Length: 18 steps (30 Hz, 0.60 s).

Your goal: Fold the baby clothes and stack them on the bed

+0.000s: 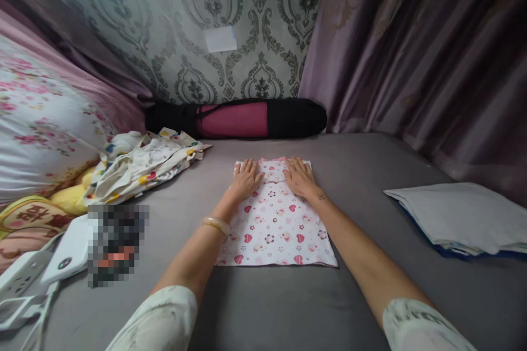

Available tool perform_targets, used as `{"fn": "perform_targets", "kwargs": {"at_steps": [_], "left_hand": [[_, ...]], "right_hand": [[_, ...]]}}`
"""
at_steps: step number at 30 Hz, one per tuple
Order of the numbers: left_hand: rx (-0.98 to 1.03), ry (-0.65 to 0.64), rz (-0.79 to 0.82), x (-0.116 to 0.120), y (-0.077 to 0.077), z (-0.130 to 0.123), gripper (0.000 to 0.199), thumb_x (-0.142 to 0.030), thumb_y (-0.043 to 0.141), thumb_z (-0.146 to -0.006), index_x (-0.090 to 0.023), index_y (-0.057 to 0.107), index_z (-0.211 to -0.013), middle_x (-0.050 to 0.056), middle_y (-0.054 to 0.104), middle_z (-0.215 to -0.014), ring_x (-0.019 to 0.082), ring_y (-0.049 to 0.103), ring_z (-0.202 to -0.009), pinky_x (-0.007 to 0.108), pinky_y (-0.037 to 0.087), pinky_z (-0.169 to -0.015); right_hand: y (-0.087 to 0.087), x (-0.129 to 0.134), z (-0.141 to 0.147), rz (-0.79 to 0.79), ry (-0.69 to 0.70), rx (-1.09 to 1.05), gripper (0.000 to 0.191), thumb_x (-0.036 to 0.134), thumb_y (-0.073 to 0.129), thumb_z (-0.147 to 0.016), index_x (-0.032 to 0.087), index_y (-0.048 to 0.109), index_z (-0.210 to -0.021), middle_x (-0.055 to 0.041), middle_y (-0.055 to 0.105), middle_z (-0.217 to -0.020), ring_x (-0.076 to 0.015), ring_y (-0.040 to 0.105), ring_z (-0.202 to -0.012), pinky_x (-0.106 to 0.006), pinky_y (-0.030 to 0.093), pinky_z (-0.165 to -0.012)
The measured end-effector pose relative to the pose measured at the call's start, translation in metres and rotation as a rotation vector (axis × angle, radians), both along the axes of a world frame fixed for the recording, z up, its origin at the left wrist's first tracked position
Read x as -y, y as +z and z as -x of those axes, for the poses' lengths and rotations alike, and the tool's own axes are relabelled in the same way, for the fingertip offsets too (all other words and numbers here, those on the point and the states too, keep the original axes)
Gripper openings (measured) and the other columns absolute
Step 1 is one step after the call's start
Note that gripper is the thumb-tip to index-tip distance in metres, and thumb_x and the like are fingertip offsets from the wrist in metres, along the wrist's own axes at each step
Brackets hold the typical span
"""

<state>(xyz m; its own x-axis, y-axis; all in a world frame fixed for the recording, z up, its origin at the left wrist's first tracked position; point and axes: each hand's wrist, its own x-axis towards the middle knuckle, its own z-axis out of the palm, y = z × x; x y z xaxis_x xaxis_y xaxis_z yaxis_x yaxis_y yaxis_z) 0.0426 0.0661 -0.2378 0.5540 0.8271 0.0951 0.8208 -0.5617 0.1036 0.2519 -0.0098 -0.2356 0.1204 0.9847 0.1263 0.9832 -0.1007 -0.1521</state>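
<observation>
A white cloth garment (275, 230) printed with red hearts and small flowers lies flat on the grey bed sheet in front of me. Its far part appears folded over, and a strip of pink edging shows at the top. My left hand (247, 177) rests palm down on the far left corner, fingers spread. On the far right corner my right hand (300, 177) presses flat in the same way, fingers extended. Neither hand grasps anything. A pale bangle (217, 225) circles my left wrist.
A black and maroon long bag (234, 119) lies against the patterned wall. Left are a floral pillow (45, 120), a crumpled printed cloth (148, 164), a white power bank (69, 252) and a power strip (22, 274). Folded cloths (461, 216) lie at right beside the curtain (403, 44).
</observation>
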Motion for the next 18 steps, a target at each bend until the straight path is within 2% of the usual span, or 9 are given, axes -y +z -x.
{"fn": "perform_targets", "kwargs": {"at_steps": [5, 10, 13, 18], "left_hand": [[-0.008, 0.001, 0.03, 0.0, -0.009, -0.002, 0.064, -0.051, 0.017, -0.098, -0.015, 0.029, -0.15, 0.012, 0.027, -0.157, 0.028, 0.019, -0.146, 0.047, 0.013, -0.117], [-0.026, 0.006, 0.075, 0.001, -0.002, -0.004, 0.064, -0.05, 0.019, -0.098, -0.014, 0.028, -0.15, 0.013, 0.025, -0.157, 0.029, 0.017, -0.146, 0.049, 0.014, -0.117], [-0.014, -0.007, 0.012, 0.009, 0.002, -0.014, 0.062, -0.047, 0.021, -0.098, -0.014, 0.029, -0.15, 0.012, 0.023, -0.158, 0.027, 0.015, -0.147, 0.045, 0.011, -0.118], [0.003, -0.064, 0.005, 0.02, -0.004, -0.028, 0.059, -0.046, 0.022, -0.098, -0.018, 0.033, -0.148, 0.01, 0.027, -0.157, 0.025, 0.021, -0.146, 0.044, 0.013, -0.118]], "right_hand": [[-0.01, 0.002, 0.005, -0.013, 0.01, 0.015, 0.057, 0.04, 0.02, -0.1, 0.015, 0.036, -0.148, -0.0102, 0.026, -0.157, -0.0268, 0.018, -0.145, -0.044, 0.011, -0.117], [-0.003, 0.0, 0.006, 0.042, 0.0, 0.001, 0.057, 0.04, 0.02, -0.1, 0.014, 0.036, -0.148, -0.0114, 0.027, -0.157, -0.028, 0.018, -0.145, -0.046, 0.013, -0.117], [0.001, -0.003, 0.015, 0.011, 0.014, 0.021, 0.056, 0.039, 0.022, -0.099, 0.015, 0.037, -0.148, -0.0121, 0.026, -0.157, -0.0283, 0.016, -0.145, -0.048, 0.01, -0.117], [-0.009, -0.005, 0.029, 0.01, 0.048, 0.012, 0.055, 0.038, 0.022, -0.1, 0.019, 0.031, -0.15, -0.0097, 0.024, -0.158, -0.0249, 0.018, -0.145, -0.047, 0.009, -0.117]]}}
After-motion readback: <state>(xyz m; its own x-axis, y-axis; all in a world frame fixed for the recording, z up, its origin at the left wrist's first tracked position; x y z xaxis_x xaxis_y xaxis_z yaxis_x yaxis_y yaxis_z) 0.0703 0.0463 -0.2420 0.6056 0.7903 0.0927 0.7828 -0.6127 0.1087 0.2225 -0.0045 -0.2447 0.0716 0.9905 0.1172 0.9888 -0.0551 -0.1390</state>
